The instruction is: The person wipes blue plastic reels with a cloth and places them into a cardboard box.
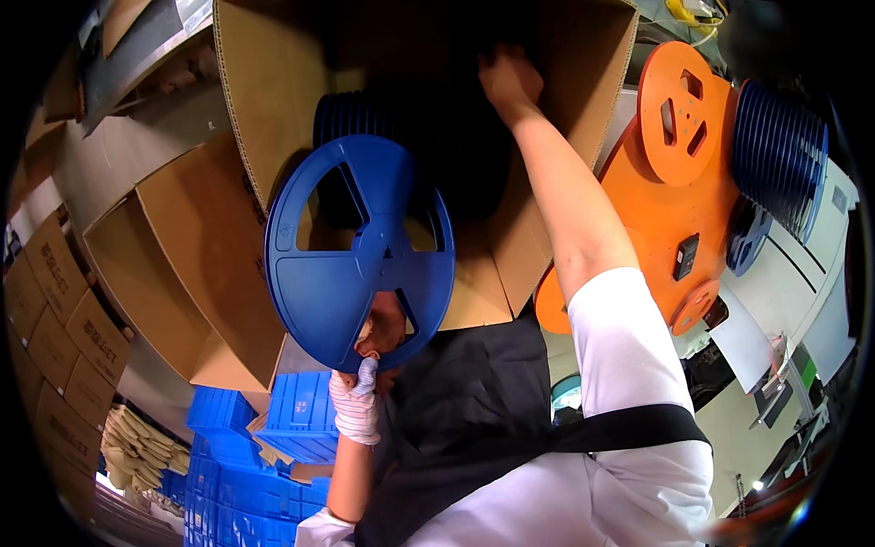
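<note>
My left hand (355,407), in a whitish finger-and-palm covering, is closed on the lower rim of a blue plastic reel (314,296). The reel is tilted toward me, with large cut-outs around its hub, and part of the hand shows through one. It stands in front of the mouth of an open cardboard box (273,100). Inside, at the left, more blue reels (355,111) are packed side by side, partly hidden by the held one. My right hand (512,77) reaches deep into the box near its right wall, where shadow obscures the fingers.
At the right, an orange machine (620,205) with a round orange disc (676,114) carries a row of blue reels (779,150). Another open carton (196,264) stands at left. Blue plastic bins (296,415) are stacked below it, with brown cartons (68,337) at far left.
</note>
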{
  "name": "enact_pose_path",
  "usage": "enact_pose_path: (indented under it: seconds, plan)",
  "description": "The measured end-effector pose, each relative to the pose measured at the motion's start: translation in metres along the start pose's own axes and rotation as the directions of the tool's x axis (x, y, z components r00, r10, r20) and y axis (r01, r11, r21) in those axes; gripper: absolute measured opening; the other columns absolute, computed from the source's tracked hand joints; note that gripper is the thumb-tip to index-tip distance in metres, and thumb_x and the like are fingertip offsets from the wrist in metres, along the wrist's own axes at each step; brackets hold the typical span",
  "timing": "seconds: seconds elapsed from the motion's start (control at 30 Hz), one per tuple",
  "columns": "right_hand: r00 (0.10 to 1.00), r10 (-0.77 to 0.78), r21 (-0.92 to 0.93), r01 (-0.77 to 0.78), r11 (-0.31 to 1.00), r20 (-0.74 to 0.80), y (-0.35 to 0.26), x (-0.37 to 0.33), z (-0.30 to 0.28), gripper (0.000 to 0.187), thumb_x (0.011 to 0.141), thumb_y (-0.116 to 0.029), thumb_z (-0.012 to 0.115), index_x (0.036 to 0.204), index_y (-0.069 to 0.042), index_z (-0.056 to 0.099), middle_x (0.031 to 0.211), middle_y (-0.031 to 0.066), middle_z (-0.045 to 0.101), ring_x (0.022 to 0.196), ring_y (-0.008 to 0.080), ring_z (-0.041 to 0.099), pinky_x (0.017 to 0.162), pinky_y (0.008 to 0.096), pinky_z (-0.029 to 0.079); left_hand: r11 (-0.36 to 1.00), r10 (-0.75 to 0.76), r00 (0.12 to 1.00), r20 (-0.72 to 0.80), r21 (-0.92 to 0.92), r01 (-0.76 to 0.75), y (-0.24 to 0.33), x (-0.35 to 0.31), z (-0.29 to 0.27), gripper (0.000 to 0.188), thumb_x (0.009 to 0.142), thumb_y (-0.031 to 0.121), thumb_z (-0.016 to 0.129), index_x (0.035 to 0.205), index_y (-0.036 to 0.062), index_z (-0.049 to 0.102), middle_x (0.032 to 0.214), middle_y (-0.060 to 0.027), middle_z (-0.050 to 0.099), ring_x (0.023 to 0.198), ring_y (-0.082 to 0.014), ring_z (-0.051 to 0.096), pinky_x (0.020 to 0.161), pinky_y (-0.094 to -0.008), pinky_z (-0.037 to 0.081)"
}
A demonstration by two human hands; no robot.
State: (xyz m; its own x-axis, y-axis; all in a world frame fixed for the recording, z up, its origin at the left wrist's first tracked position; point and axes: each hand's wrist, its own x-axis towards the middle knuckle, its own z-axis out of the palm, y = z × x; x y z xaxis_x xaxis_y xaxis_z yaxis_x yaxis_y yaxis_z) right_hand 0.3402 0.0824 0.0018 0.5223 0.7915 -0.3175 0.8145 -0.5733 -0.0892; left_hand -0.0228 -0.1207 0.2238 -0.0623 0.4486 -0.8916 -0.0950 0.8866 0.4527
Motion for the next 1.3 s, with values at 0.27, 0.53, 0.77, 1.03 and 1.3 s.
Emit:
enact_pose_path:
  seconds: [0.27, 0.53, 0.77, 1.03, 1.3]
  plan:
    - [0.991, -0.128, -0.115, 0.122, 0.986, -0.045, 0.01, 0.003, 0.008, 0.026, 0.083, -0.024, 0.056, 0.103, -0.008, 0.06, 0.104, 0.0131, 0.06, 0.088, 0.0319, 0.063, 0.074, 0.043, 0.052, 0.984, 0.136, 0.991, 0.005, 0.114, -0.136, -0.002, 0.009, 0.009, 0.03, 0.086, 0.003, 0.06, 0.116, 0.0031, 0.053, 0.108, -0.0065, 0.06, 0.096, -0.0161, 0.059, 0.088, -0.0299, 0.046]
    - [0.836, -0.186, 0.16, 0.307, 0.938, -0.516, -0.005, -0.073, -0.1, 0.01, 0.071, -0.014, 0.061, 0.07, -0.008, 0.053, 0.074, 0.0064, 0.054, 0.058, 0.0293, 0.059, 0.049, 0.0389, 0.048, 0.988, 0.133, 0.986, 0.1, 0.066, -0.14, 0.017, 0.032, 0.035, 0.025, 0.089, 0.003, 0.054, 0.113, 0.0068, 0.052, 0.091, -0.0015, 0.057, 0.072, -0.0133, 0.055, 0.06, -0.0287, 0.047]
    - [0.809, -0.059, 0.297, 0.281, 0.912, -0.585, 0.015, -0.122, -0.142, 0.014, 0.068, -0.004, 0.062, 0.068, -0.009, 0.049, 0.069, 0.0037, 0.046, 0.048, 0.023, 0.05, 0.043, 0.0327, 0.043, 0.715, 0.503, 0.841, 0.202, 0.449, -0.535, 0.044, 0.069, 0.089, 0.018, 0.086, 0.005, 0.059, 0.104, 0.0035, 0.056, 0.076, -0.0026, 0.059, 0.064, -0.0128, 0.054, 0.058, -0.0283, 0.046]
    - [0.817, 0.069, 0.427, 0.226, 0.875, -0.572, 0.008, -0.127, -0.128, 0.017, 0.069, -0.003, 0.062, 0.068, -0.009, 0.047, 0.07, 0.0049, 0.045, 0.049, 0.0235, 0.05, 0.044, 0.0333, 0.043, 0.525, 0.59, 0.734, 0.338, 0.529, -0.666, 0.072, 0.083, 0.143, 0.011, 0.086, 0.008, 0.06, 0.093, 0.0012, 0.056, 0.057, -0.0032, 0.04, 0.052, -0.0122, 0.032, 0.05, -0.0268, 0.038]
    - [0.896, 0.134, 0.459, 0.084, 0.884, -0.423, 0.018, -0.125, -0.092, 0.011, 0.08, -0.008, 0.063, 0.077, -0.006, 0.052, 0.075, 0.0068, 0.051, 0.06, 0.0222, 0.055, 0.055, 0.0335, 0.046, 0.601, 0.356, 0.865, 0.354, 0.622, -0.502, 0.075, 0.103, 0.196, 0.018, 0.087, 0.008, 0.061, 0.104, 0.0048, 0.056, 0.067, -0.0016, 0.05, 0.053, -0.0091, 0.041, 0.048, -0.0246, 0.04]
